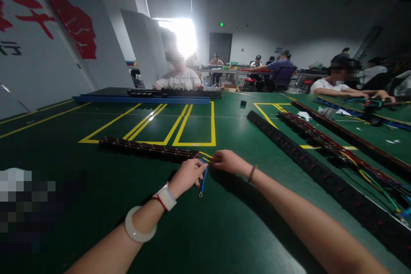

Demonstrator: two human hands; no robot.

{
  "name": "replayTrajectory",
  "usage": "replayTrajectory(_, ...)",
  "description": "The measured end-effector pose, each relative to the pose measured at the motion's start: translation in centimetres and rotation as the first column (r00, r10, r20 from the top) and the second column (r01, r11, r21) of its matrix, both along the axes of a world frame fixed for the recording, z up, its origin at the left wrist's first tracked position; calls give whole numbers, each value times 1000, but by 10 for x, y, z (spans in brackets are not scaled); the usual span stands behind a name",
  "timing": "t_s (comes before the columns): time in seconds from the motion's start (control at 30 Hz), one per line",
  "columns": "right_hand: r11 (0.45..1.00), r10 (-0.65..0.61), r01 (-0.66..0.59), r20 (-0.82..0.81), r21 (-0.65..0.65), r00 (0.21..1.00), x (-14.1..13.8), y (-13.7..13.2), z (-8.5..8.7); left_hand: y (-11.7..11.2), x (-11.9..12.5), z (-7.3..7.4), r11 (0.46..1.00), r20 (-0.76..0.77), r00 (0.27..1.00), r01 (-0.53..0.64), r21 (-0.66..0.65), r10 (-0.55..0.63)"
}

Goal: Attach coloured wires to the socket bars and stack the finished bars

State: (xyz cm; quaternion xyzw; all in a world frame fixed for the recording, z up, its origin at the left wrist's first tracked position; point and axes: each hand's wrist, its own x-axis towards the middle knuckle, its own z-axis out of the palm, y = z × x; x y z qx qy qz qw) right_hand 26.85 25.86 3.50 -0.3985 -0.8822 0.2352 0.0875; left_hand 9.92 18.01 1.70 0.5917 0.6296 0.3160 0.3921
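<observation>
A long black strip [146, 148] with thin bare conductors along its top lies across the green table in front of me. From its right end come a yellow wire [205, 154], a thin red wire and a blue wire [203, 182] tipped with a metal ring terminal. My left hand [188, 174] is closed at that end, its fingertips pinched on the wires; exactly which ones is partly hidden. My right hand [231, 163], just to the right, is closed with the yellow wire running into its fingertips.
To the right lie a black socket strip [298, 156] and a strip with red wires [324, 135]. A blue channel [141, 99] lies at the far edge, where a person [178, 78] sits. Another person [335, 83] works at the far right. Yellow tape [192, 144] marks the table.
</observation>
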Motion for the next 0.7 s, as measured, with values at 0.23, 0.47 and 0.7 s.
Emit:
replayTrajectory(0.23, 955, -50, 0, 163, 296, 985, -10, -30, 12, -1, 8, 4, 995, 429, 901, -20, -96, 60)
replayTrajectory(0.47, 858, -53, -93, 267, 506, 962, -28, -70, -3, -11, 19, 10, 991, 685, 721, -15, -130, 101)
replayTrajectory(0.7, 888, 3, -93, 197, 450, 980, -31, -80, -7, -8, 22, -3, 971, 770, 599, -57, -232, 219)
